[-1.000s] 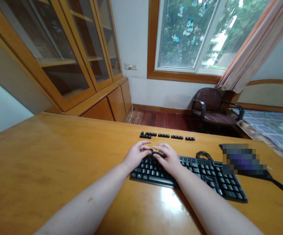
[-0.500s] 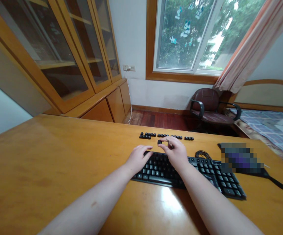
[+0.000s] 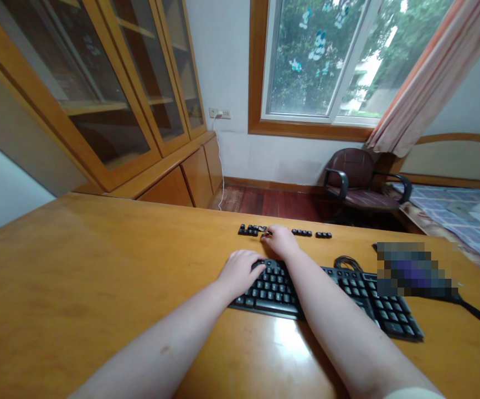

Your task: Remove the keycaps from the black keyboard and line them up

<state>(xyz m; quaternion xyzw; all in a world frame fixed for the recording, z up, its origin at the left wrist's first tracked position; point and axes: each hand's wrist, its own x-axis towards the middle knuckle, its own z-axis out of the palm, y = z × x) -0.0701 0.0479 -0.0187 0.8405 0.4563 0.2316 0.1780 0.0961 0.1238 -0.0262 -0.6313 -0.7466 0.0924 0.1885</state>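
A black keyboard [image 3: 275, 306] lies on the wooden desk, partly covered by my arms. My left hand [image 3: 242, 271] is at its back left corner, the fingers along the back edge and the thumb over the keys, gripping it. Beyond the keyboard, my right hand [image 3: 282, 241] is pinched on a small black keycap, mostly hidden by the fingers. A small thin light-coloured thing [image 3: 261, 228] shows by these fingertips; its kind is unclear. Loose keycaps [image 3: 248, 233] are lined up beside that hand, and further keycaps [image 3: 302, 233] stand to its right.
A coiled black cable [image 3: 347, 262] rests behind the keyboard. To the right lies a dark, pixelated object [image 3: 416, 271] with a black strap. Past the desk [image 3: 98, 266] stand an armchair [image 3: 350, 177], a bed [image 3: 451, 208] and a glass-door cabinet [image 3: 152, 111].
My right hand has moved forward and left, carrying the keycap from above the keyboard to the row of loose keycaps. My left hand stays at the keyboard's corner.
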